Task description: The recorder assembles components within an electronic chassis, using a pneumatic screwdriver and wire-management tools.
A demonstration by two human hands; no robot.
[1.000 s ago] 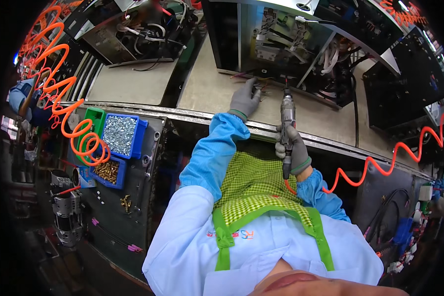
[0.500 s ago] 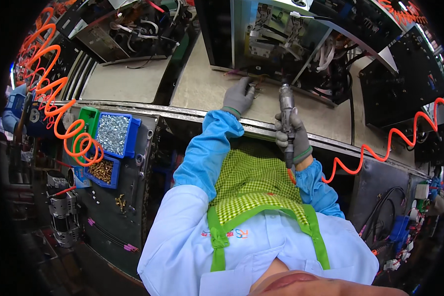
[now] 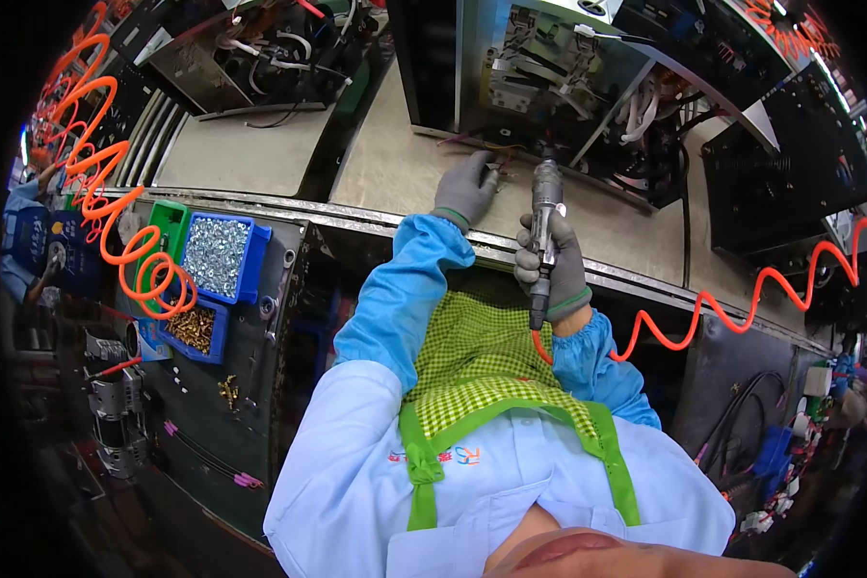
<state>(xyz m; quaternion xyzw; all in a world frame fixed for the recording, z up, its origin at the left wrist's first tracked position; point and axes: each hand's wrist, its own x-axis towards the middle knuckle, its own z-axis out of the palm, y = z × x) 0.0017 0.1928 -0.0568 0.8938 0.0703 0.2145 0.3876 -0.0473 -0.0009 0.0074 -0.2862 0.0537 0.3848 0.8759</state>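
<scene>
A grey glove covers my right hand (image 3: 561,252), which is wrapped round a silver and black air screwdriver (image 3: 546,188). The tool's tip points away from me, at the lower front edge of an open metal cabinet (image 3: 465,67) full of wires and electrical parts. Whether the tip touches a screw is too small to tell. My left hand (image 3: 467,188), also gloved, rests on the bench (image 3: 380,159) just before the cabinet. Its fingers are bent together close to some thin wires (image 3: 496,146); what they pinch, if anything, is hidden.
An orange coiled hose (image 3: 679,337) runs from the tool to the right. To the left stand blue bins of silver fasteners (image 3: 217,255) and brass screws (image 3: 193,329). Other units (image 3: 246,67) flank the cabinet. Another person (image 3: 39,236) is at far left.
My right hand and the screwdriver have shifted a little to the left, the tip staying near the cabinet's front edge. My left hand has hardly moved.
</scene>
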